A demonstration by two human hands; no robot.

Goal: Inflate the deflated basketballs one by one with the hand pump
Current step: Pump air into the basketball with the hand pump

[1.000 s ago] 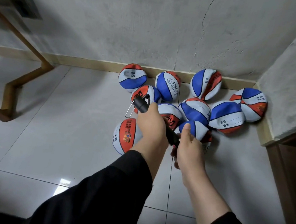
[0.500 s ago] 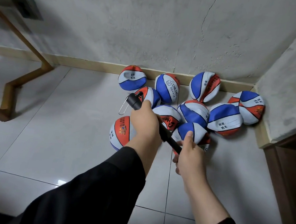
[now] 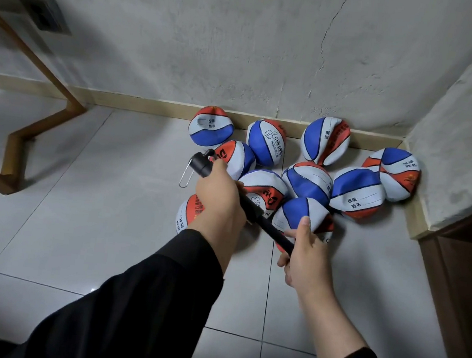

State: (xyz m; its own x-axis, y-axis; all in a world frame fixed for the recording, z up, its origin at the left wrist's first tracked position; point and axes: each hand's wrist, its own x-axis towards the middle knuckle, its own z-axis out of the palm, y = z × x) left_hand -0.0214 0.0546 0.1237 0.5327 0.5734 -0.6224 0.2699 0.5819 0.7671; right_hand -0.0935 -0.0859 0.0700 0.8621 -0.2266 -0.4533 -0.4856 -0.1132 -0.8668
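Observation:
Several deflated red, white and blue basketballs (image 3: 307, 183) lie heaped on the floor in the corner of two walls. Above them I hold a black hand pump (image 3: 262, 219) slanting from upper left to lower right. My left hand (image 3: 221, 197) grips its barrel. A wire foot loop (image 3: 186, 175) hangs from the pump's head end (image 3: 201, 162) at the left. My right hand (image 3: 305, 256) grips the handle end, thumb pointing up, and hides the handle. The rod between my hands shows drawn out. One dented ball (image 3: 302, 215) lies right behind my right hand.
A wooden frame (image 3: 42, 126) stands on the tiled floor (image 3: 84, 221) at the left. A plastered wall (image 3: 242, 48) with a baseboard runs behind the balls. A side wall (image 3: 460, 138) and a brown wooden door frame (image 3: 463, 278) close the right side.
My hands have drawn apart, so more of the pump's rod shows between them. The pump's head end moved left and my right hand came toward me.

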